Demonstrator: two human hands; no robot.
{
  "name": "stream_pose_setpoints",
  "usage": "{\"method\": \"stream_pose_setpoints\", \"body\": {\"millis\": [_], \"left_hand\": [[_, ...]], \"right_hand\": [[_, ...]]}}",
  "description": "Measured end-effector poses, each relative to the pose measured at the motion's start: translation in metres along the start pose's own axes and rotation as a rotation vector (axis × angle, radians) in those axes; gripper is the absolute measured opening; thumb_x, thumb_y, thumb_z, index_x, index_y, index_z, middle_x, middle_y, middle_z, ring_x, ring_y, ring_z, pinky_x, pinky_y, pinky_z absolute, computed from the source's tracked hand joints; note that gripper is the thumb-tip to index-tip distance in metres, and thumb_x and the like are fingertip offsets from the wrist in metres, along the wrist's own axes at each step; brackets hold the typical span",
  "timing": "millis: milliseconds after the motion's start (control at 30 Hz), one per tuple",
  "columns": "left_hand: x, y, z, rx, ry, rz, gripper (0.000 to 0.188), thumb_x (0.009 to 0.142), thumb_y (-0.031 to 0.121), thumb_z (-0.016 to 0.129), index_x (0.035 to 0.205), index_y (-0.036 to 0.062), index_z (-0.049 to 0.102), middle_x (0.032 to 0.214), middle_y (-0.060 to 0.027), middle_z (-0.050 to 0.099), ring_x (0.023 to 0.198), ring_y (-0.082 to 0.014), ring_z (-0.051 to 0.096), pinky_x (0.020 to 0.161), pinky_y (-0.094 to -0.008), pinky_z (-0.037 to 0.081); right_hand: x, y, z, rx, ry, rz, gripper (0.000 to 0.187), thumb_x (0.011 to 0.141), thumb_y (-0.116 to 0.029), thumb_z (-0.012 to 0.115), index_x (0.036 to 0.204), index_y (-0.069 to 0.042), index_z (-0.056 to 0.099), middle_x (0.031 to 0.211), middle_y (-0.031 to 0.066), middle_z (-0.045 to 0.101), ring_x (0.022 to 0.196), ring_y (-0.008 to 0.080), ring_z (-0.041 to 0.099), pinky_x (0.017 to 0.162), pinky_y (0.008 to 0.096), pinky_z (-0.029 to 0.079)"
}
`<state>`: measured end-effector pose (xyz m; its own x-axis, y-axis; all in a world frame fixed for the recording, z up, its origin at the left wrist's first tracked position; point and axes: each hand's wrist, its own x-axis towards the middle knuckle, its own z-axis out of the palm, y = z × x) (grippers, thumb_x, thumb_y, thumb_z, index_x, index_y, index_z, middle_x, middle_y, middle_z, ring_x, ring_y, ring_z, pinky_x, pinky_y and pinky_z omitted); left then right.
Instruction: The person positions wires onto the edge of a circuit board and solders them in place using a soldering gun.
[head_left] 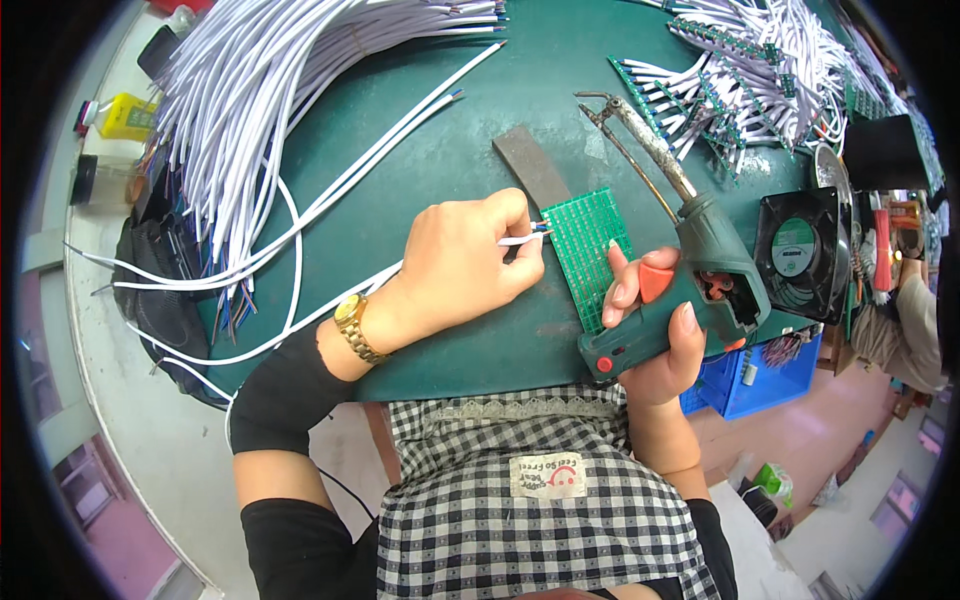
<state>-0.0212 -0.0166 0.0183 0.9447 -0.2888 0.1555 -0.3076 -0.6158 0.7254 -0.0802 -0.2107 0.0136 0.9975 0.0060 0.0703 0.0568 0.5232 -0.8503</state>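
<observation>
My left hand [455, 255] pinches the end of a white cable [518, 240], its thin coloured wires at the left edge of a green circuit board panel [580, 250]. The cable's length trails left under my wrist. My right hand [672, 360] is closed round the dark green handle of a soldering gun [722, 250] with an orange trigger. Its tip points up and away, clear of the board. Fingertips of that hand reach over the board's right edge; I cannot tell if they press it. A flat dark metal bar [528, 160] lies against the board's upper left corner.
A big bundle of white cables [250, 100] fills the far left, with several loose ones beside it. Cables with green boards attached [740, 80] are heaped at the far right. A black fan [800, 255] stands at right, above a blue crate [770, 380]. Bottles [125, 117] stand at left.
</observation>
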Motion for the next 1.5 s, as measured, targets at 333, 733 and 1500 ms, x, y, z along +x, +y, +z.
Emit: {"method": "stream_pose_setpoints", "body": {"millis": [333, 733, 1500], "left_hand": [[-0.001, -0.004, 0.004, 0.061, 0.037, 0.142, 0.018, 0.072, 0.012, 0.067, 0.068, 0.0066, 0.051, 0.056, -0.0085, 0.056, 0.048, -0.0245, 0.058, 0.045, -0.0341, 0.043], [0.002, -0.002, 0.008, 0.097, 0.03, 0.164, 0.018, 0.073, 0.014, 0.067, 0.068, 0.0074, 0.051, 0.056, -0.0089, 0.056, 0.049, -0.0261, 0.059, 0.045, -0.0364, 0.043], [-0.001, -0.014, 0.004, 0.085, 0.019, 0.184, 0.017, 0.074, 0.012, 0.066, 0.071, 0.0065, 0.05, 0.059, -0.0083, 0.057, 0.05, -0.0259, 0.057, 0.045, -0.0351, 0.042]], "right_hand": [[0.001, 0.002, 0.0, -0.001, 0.015, -0.012, 0.044, 0.088, -0.031, 0.05, 0.117, 0.002, 0.045, 0.084, 0.0132, 0.057, 0.07, 0.0182, 0.059, 0.109, 0.0452, 0.027], [0.002, 0.0, -0.004, 0.098, 0.06, -0.012, 0.04, 0.089, -0.025, 0.049, 0.118, 0.001, 0.045, 0.086, 0.0118, 0.057, 0.071, 0.0175, 0.057, 0.104, 0.0457, 0.036], [-0.094, -0.019, -0.027, -0.925, -0.113, 0.185, 0.028, 0.071, -0.011, 0.063, 0.098, -0.004, 0.061, 0.078, 0.0043, 0.065, 0.068, 0.0197, 0.064, 0.064, 0.0298, 0.05]]}}
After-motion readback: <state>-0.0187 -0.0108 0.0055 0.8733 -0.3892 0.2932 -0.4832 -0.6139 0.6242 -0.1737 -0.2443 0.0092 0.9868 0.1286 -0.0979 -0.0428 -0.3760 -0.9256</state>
